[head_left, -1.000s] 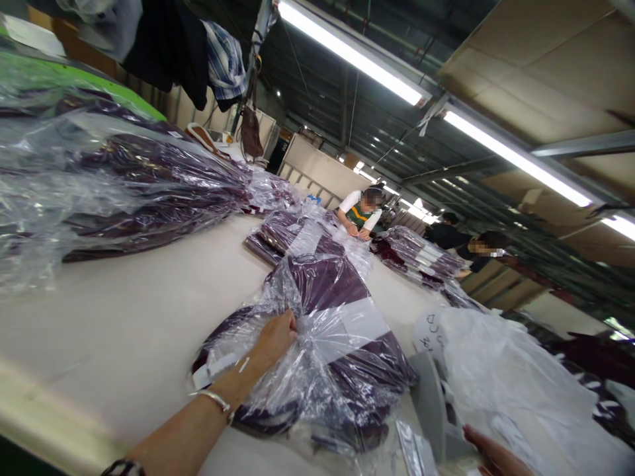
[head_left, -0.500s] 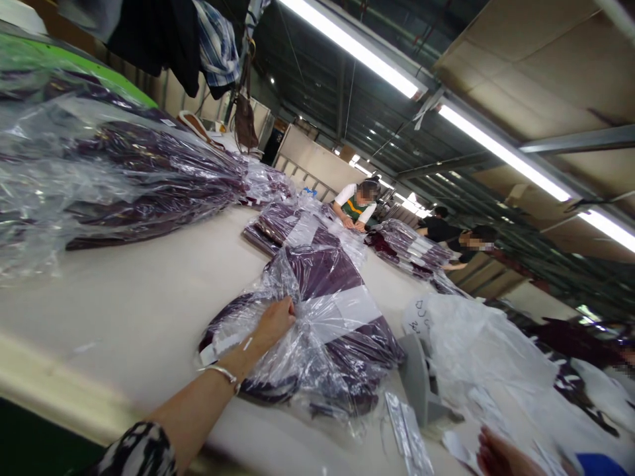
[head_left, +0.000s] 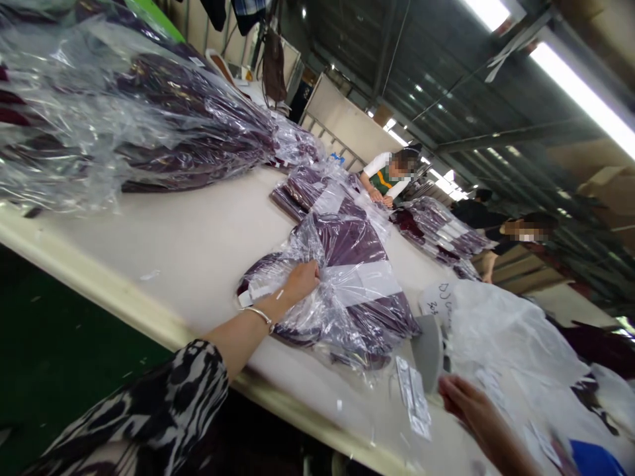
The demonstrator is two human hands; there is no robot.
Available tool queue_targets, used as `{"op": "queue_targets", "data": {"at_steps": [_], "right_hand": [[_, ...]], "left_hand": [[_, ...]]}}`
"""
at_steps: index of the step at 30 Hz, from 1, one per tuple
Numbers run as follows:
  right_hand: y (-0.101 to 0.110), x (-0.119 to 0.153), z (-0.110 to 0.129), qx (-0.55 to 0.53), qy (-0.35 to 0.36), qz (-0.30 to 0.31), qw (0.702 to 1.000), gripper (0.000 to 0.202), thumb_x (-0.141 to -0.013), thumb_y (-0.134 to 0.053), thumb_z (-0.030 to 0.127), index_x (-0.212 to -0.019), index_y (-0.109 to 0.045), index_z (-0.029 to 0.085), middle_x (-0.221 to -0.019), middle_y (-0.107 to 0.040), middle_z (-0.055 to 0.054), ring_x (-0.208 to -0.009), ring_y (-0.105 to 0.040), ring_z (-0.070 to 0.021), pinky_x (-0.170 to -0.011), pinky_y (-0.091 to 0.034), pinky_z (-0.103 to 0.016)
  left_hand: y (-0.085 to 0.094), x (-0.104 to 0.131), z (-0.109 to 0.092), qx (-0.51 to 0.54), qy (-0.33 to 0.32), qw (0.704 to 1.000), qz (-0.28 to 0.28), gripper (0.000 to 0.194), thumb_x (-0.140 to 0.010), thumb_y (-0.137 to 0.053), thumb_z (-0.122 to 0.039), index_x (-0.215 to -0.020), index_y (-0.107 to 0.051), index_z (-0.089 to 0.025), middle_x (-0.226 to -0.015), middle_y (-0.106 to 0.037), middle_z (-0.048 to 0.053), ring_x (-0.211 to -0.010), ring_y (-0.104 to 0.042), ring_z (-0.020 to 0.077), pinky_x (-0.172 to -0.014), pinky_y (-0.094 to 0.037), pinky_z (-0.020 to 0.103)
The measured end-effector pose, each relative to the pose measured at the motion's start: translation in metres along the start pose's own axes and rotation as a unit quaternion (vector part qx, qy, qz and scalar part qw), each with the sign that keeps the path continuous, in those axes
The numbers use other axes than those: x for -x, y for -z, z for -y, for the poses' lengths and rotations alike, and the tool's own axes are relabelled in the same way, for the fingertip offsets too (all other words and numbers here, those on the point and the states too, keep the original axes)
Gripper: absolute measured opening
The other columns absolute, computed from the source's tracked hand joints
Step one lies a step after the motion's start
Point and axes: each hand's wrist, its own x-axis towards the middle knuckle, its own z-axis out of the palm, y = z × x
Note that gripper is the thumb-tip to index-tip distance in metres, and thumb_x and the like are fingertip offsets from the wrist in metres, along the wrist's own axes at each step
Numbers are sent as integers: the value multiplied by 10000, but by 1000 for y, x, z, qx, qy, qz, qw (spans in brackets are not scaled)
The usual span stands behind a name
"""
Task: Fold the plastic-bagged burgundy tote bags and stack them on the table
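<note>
Bundle (head_left: 361, 285) lies beneath the left hand (head_left: 303, 280).

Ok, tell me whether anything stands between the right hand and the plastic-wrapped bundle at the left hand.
Yes: a grey object stands between the right hand and the bundle, at its right corner. A shiny packet also lies on the table between them, apparently flat enough to reach over.

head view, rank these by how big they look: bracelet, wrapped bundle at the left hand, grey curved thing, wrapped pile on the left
1. Wrapped pile, running out of frame
2. Wrapped bundle at the left hand
3. Grey curved thing, partly covered
4. Bracelet
</note>
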Motion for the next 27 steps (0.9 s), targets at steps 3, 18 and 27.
{"op": "queue_targets", "data": {"at_steps": [3,18,27], "right_hand": [[-42,-11,102,20,121,155,980,457,-803,-640,654,-723,-604,205,-701,-596,-24,-668,-546,-160,-641,-487,-274],[-193,-141,213,275,92,351,891,253,-750,-776,239,-565,-624,158,-501,-608,30,-457,-504,-92,-485,-372,-214],[-150,-138,201,162,91,302,935,330,-740,-823,457,-677,-659,177,-635,-691,-7,-527,-541,-103,-498,-370,-227]], "left_hand": [[1,1,-1,-4,2,1000,1,195,-817,-606,-63,-956,-685,-176,-903,-725,46,-879,-644,200,-766,-443,272],[-3,-1,2,-6,12,1000,6,212,-838,-566,-65,-980,-677,-178,-918,-727,65,-872,-651,206,-771,-440,289],[-3,-1,3,5,3,1000,4,200,-818,-571,-75,-946,-682,-183,-872,-719,43,-826,-645,197,-719,-431,275]]}}
